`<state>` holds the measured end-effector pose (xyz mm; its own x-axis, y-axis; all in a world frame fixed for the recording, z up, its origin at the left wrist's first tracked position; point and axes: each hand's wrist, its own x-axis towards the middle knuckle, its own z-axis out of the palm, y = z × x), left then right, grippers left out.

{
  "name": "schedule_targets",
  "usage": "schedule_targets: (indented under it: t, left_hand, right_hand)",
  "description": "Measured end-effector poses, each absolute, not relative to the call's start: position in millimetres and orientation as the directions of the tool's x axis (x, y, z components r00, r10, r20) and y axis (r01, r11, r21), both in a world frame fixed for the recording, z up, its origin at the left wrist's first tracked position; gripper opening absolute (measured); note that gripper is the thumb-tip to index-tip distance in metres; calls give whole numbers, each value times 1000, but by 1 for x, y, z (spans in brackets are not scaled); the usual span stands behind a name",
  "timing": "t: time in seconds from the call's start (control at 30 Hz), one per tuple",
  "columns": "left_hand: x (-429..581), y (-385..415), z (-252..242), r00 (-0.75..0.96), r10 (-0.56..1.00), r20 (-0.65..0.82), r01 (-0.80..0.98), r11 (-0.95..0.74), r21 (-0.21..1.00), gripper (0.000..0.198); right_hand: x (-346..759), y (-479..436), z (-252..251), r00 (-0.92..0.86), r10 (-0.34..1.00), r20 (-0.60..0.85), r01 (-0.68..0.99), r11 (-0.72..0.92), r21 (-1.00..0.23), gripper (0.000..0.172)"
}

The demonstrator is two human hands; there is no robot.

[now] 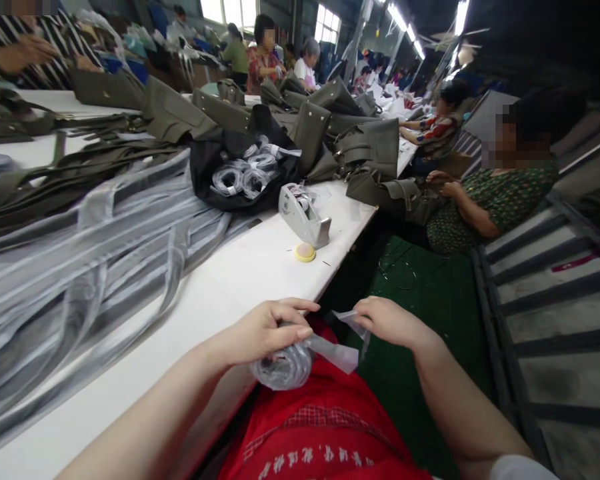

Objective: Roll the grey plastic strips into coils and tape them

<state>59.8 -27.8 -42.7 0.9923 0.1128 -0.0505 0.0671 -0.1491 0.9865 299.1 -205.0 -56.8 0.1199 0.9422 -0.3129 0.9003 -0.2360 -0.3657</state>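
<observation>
My left hand point(280, 327) is closed on a coiled strap in clear plastic point(285, 370), held above my red apron point(340, 427) beside the table edge. From the coil a loose flat end of plastic sticks out toward the right. A little apart from it, my right hand point(393, 323) pinches a thin piece of clear plastic film point(350, 319); whether it joins the coil's loose end I cannot tell. Ahead on the table stand a grey tape dispenser point(305, 217) and a small round yellow-rimmed thing point(305, 252).
Long plastic-sleeved straps point(105, 267) cover the left of the white table point(220, 293). A black bag point(205, 177) holds several coiled straps point(255, 175). Olive bags point(373, 147) are piled behind. A co-worker in a patterned shirt point(500, 193) sits at the right, near slatted racks point(545, 300).
</observation>
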Motion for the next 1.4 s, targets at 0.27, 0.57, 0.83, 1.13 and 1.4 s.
schedule_targets:
  t: [0.27,0.57,0.83,1.13,1.4]
  left_hand:
    - [62,-58,-45,990,56,128,-92,-431,898,21]
    - [72,-67,-61,996,-16,90,-86,-495,865,21]
    - [63,-32,-63,972,235,-15,98,-346,933,30]
    - [56,-25,-66,941,223,-255,278,-79,957,44]
    - [61,-25,-66,871,391,-297,298,61,953,44]
  right_hand:
    - [276,-187,-20,-178,955,-237,735,-31,-677,21]
    - [264,-184,-22,-286,925,-250,548,-56,-834,16]
    - [313,-204,-41,-101,899,-426,363,-366,-857,30]
    - [326,-181,-48,97,923,-373,537,-365,-761,27]
    - [276,-166,-45,231,972,37,625,-119,-771,28]
